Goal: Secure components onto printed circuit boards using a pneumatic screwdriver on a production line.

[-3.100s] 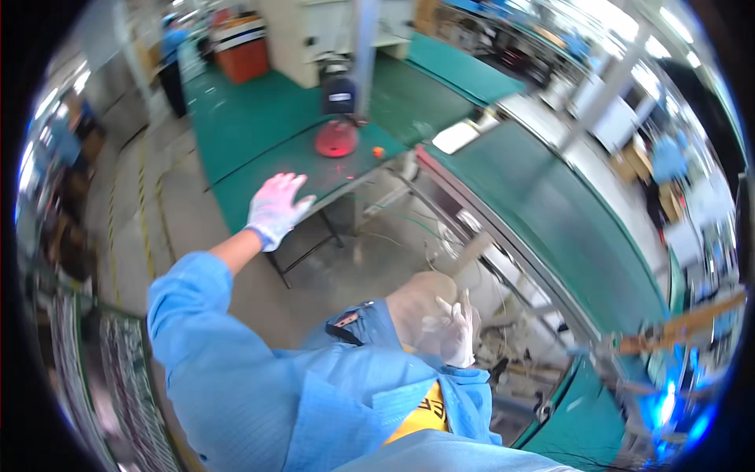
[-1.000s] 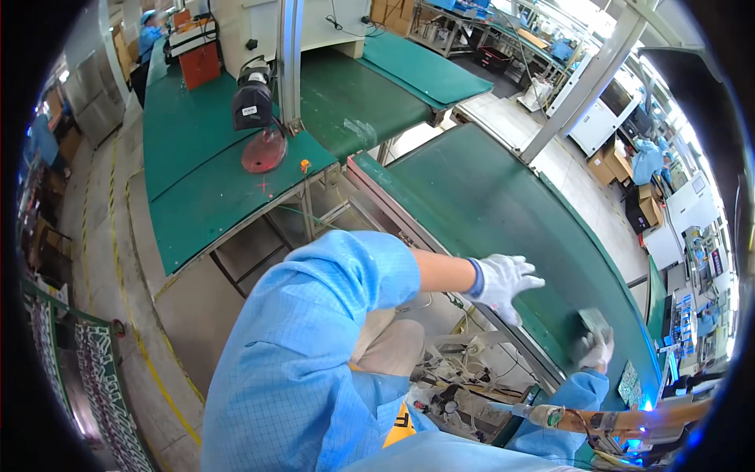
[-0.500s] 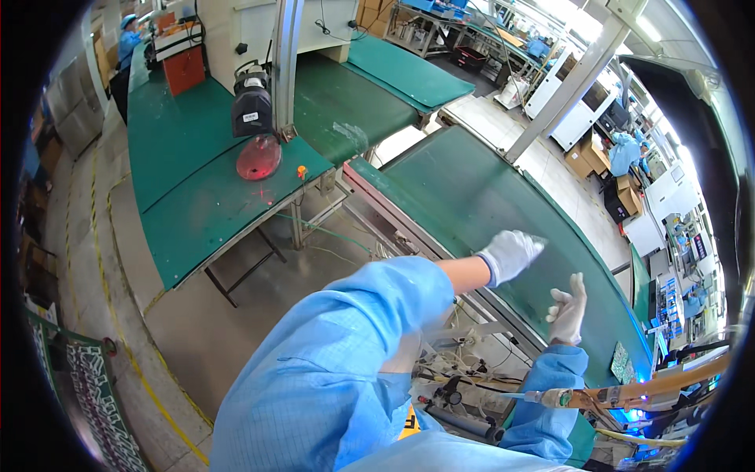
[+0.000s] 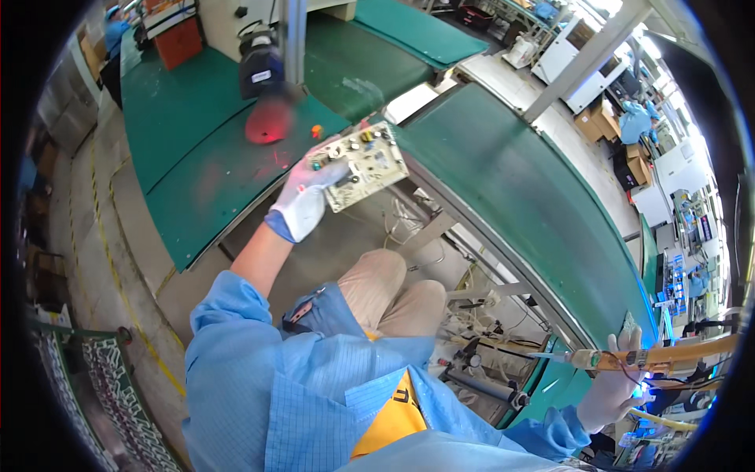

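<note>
My left hand (image 4: 303, 197), in a white glove, grips a populated circuit board (image 4: 376, 167) by its left side. The board is tilted, its component side showing, above the gap between the green table and the conveyor. My gloved right hand (image 4: 607, 393) reaches to the near right end of the belt, its fingers stretched and apart. Just beyond those fingertips a second circuit board (image 4: 629, 321) shows as a small strip; whether they touch it I cannot tell. A tan pipe (image 4: 668, 355) crosses in front of the right hand and hides part of it.
The green conveyor belt (image 4: 503, 181) runs along my right, with a metal rail. On the left green table (image 4: 169, 181), a black scanner-like device (image 4: 261, 69) casts red light beside an orange knob (image 4: 317, 131). Hoses and a cylinder (image 4: 487, 385) sit beneath the belt. Racked boards (image 4: 118, 393) stand at lower left.
My left hand has swung from over the belt to the left, and a circuit board now shows in it. My right hand has moved down and right toward the board at the belt's end.
</note>
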### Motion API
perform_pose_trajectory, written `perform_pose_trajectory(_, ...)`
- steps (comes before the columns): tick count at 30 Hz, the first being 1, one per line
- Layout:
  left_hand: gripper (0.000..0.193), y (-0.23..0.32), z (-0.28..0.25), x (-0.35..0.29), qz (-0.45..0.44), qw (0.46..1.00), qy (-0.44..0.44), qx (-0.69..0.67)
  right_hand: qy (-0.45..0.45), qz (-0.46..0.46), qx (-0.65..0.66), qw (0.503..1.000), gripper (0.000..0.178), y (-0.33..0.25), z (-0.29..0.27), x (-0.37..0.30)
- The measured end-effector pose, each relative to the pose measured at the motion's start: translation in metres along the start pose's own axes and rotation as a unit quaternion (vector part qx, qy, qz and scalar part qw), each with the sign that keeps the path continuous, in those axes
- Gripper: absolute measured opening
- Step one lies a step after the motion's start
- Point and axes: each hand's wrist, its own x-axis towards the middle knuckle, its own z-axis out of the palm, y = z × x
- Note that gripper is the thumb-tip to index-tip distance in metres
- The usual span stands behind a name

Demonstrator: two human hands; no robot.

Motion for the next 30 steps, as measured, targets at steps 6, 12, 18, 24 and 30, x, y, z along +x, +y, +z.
perform_pose_trajectory(6, 0.051, 0.054, -0.061, -0.039, 0.055, 0.995, 0.078, 0.029, 0.122, -0.034, -0.180, 0.975, 0.082, 0.002, 0.073, -0.003)
perform_pose_trajectory(12, 0.047, 0.082, -0.101, -0.048, 0.066, 0.990, 0.125, 0.000, 0.212, 0.026, -0.182, 0.960, 0.061, 0.006, 0.106, -0.001)
perform_pose_trajectory(18, 0.049, 0.089, -0.106, -0.040, 0.063, 0.993, 0.102, 0.021, 0.211, 0.047, -0.139, 0.966, 0.054, 0.022, 0.095, 0.011)
perform_pose_trajectory(24, 0.048, 0.081, -0.097, -0.032, 0.058, 0.995, 0.085, 0.016, 0.182, 0.053, -0.133, 0.973, 0.056, 0.040, 0.083, 0.021)
perform_pose_trajectory(30, 0.038, 0.071, -0.124, -0.009, 0.068, 0.993, 0.070, -0.073, 0.231, 0.040, -0.078, 0.969, 0.058, 0.040, 0.095, 0.021)
